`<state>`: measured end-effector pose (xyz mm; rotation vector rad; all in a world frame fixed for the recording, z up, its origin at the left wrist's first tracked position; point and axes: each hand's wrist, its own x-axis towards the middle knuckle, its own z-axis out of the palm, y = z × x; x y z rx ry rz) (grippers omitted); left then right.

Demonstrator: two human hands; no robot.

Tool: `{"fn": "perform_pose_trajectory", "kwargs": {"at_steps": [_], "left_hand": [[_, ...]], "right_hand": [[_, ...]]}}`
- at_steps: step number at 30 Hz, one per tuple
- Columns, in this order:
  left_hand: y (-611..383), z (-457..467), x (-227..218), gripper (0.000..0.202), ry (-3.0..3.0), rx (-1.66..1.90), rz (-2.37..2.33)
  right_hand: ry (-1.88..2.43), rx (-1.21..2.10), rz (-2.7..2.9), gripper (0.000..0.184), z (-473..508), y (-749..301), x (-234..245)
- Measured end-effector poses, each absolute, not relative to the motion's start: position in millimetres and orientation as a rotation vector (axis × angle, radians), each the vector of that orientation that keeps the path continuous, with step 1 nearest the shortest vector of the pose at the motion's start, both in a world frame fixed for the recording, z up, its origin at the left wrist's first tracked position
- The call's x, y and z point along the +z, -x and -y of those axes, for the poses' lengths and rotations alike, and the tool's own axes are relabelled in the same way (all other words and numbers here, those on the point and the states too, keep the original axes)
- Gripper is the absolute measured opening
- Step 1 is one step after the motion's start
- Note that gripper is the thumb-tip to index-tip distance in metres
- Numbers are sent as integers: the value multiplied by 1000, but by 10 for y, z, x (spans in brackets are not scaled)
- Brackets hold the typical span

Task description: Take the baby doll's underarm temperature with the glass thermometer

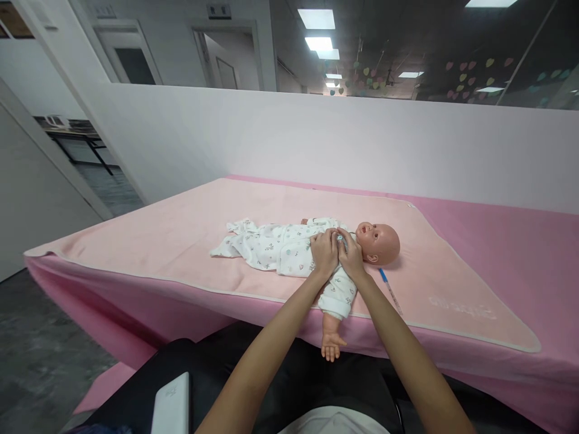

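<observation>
A bald baby doll [382, 242] lies on its back, its head to the right. It wears a white printed baby outfit [266, 247] with long sleeves and loose leg ends. My left hand [324, 252] is closed on the cloth at the upper chest. Close beside it, my right hand [350, 252] pinches the same cloth just below the doll's neck. A small round light-blue spot, perhaps a snap, shows between my fingers. The doll's near arm [332, 328] reaches toward me past the table edge, palm up. My fingers hide part of the collar.
A thin blue-ended stick like a thermometer [390, 290] lies near the doll's head. Beneath is a peach mat [181, 241] on a pink cloth [520, 247]. A white wall [316, 141] stands behind. A white power-bank-like block [172, 404] rests at my lower left.
</observation>
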<state>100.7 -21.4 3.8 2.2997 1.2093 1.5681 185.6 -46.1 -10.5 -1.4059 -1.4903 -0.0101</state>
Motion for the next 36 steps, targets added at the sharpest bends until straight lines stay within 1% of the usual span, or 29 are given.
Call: {"fn": "perform_pose_trajectory", "kwargs": {"at_steps": [7, 14, 20, 36], "left_hand": [[-995, 233, 36, 25, -2318, 1569, -1167], [-974, 249, 42, 25, -2307, 1577, -1136], [-974, 249, 31, 26, -2274, 1601, -1128], [-946, 324, 64, 21, -2369, 1590, -1164]], "right_hand": [[1409, -42, 1447, 32, 455, -1817, -109], [1356, -42, 1450, 40, 445, -1832, -162], [1400, -20, 1319, 43, 305, -1789, -208], [1381, -115, 1208, 35, 437, -1765, -210]]}}
